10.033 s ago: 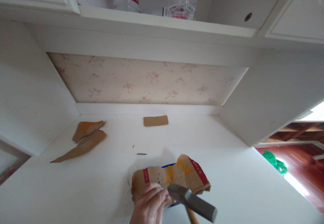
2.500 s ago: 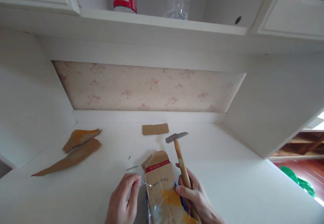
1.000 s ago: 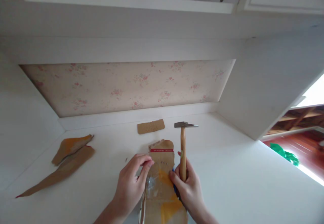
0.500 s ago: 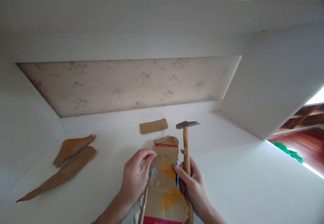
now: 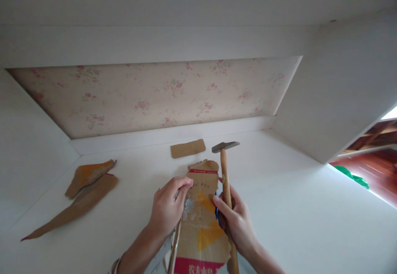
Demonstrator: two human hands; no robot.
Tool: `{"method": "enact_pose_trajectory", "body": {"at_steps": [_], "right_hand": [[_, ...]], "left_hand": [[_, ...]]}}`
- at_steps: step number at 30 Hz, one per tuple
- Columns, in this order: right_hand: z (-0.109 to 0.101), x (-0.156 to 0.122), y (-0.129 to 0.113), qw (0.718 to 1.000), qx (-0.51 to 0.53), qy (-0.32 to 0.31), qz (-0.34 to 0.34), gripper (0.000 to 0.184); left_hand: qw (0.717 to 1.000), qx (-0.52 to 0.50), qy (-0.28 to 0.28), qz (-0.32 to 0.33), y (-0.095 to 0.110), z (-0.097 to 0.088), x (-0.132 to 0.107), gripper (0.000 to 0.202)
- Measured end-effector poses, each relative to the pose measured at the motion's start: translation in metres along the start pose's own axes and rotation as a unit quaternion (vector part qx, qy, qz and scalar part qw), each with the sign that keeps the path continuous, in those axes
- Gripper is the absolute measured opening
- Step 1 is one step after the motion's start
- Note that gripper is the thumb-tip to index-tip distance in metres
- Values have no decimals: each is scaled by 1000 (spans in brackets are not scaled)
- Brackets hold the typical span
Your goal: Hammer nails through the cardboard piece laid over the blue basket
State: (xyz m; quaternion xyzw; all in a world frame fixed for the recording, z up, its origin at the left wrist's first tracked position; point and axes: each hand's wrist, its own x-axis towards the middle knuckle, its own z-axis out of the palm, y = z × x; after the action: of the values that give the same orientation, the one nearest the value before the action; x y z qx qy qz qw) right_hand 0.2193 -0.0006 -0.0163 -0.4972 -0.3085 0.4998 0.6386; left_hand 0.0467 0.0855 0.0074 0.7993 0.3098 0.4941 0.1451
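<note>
A torn strip of brown cardboard with red and yellow print lies on the white desk in front of me. My left hand rests at its left edge, thumb and forefinger pinched at the cardboard's upper left; what they hold is too small to make out. My right hand is wrapped round the wooden handle of a hammer, whose steel head points up and away, just right of the cardboard. Something blue shows under the cardboard's right edge.
Two torn cardboard scraps lie at the left of the desk. A small brown rectangular piece sits near the back ledge under floral wallpaper. A white cabinet side closes the right; beyond it a red floor with something green.
My view has tilted down, so the shelf with bottles has left the frame. My left hand moved from the desk onto the cardboard's left edge. The hammer stays upright in my right hand.
</note>
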Motion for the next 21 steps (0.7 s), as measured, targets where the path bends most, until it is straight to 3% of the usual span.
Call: {"method": "enact_pose_trajectory", "body": {"at_steps": [6, 11, 15, 18, 21], "right_hand": [[-1, 1, -1, 1000, -3, -1, 0, 35], [-1, 2, -2, 1000, 10, -13, 3, 35], [-3, -4, -8, 1000, 9, -21, 1, 40], [-12, -10, -15, 999, 4, -37, 8, 46], [-23, -16, -26, 994, 3, -102, 38, 52]], "left_hand": [[999, -21, -19, 17, 1, 1, 1, 9], [993, -69, -33, -87, 2, 6, -2, 5], [983, -82, -32, -159, 1, 7, -5, 15], [984, -66, -29, -160, -1, 8, -5, 19], [986, -77, -41, -144, 1, 9, -4, 14]]}}
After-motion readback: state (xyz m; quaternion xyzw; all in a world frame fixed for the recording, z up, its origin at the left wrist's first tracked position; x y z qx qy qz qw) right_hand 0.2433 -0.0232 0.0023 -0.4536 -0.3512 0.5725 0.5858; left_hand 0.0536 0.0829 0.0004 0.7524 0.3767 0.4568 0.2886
